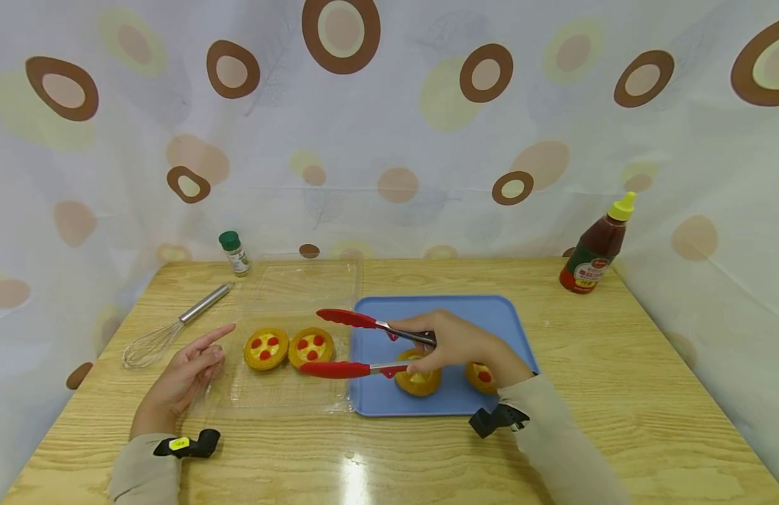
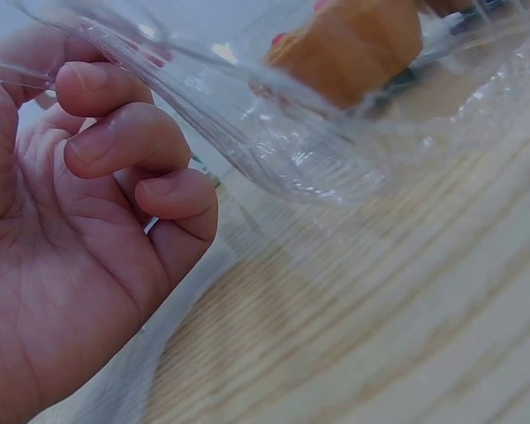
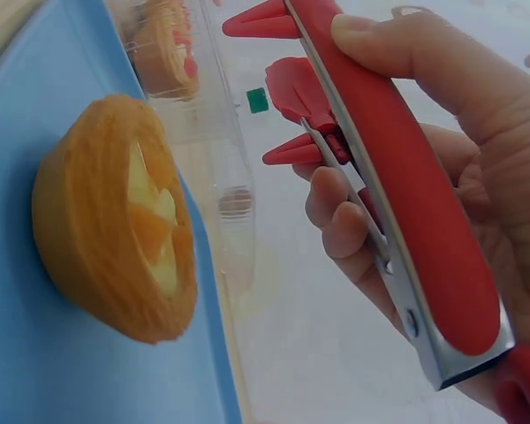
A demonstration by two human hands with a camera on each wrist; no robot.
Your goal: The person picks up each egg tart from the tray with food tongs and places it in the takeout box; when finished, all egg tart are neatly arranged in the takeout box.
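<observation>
My right hand [image 1: 459, 344] holds a pair of red-tipped tongs [image 1: 339, 369] above the blue tray [image 1: 377, 401], their arms spread with nothing between the tips. Those tips point left, over the clear plastic container [image 1: 282, 397]. Two tarts with red dots [image 1: 266, 349] sit side by side in the container. On the tray lie a tart with a yellow-and-orange filling [image 3: 163, 221] and a red-dotted tart [image 1: 482, 379], partly hidden by my right wrist. My left hand [image 1: 181, 382] pinches the container's near left rim, index finger stretched out along it.
A whisk [image 1: 200, 306] lies at the left. Behind it stands a green-capped seasoning jar [image 1: 235, 254]. The container's open lid [image 1: 307, 282] reaches toward the back edge. At the back right stands a sauce bottle [image 1: 594, 252] with a yellow cap.
</observation>
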